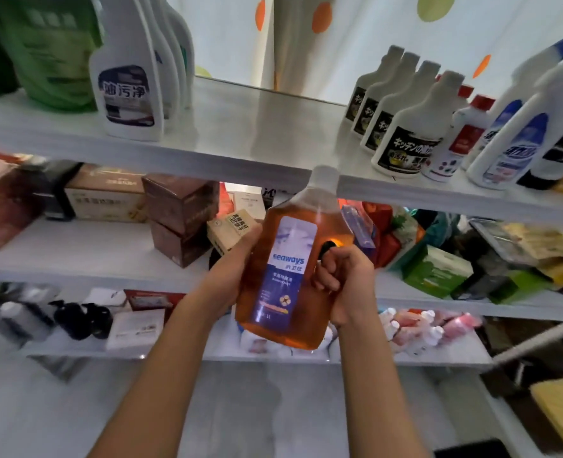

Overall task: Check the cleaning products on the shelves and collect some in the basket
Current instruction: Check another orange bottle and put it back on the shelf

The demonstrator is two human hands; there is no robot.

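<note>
I hold an amber bottle (293, 259) with a white cap and a blue "seaways" label upright in front of the shelves, its label facing me. My right hand (346, 282) grips the bottle's handle, fingers curled through it. On the bottle's left side, my left hand (237, 259) steadies it with the thumb on the front and the fingers behind. No basket is in view.
The top shelf (240, 133) carries white spray bottles (128, 87) at left and white bottles with black labels (405, 140) at right. Brown boxes (181, 216) and green packs (438, 269) fill the middle shelf. Dark pump bottles (82, 319) and pink bottles (422, 328) stand below.
</note>
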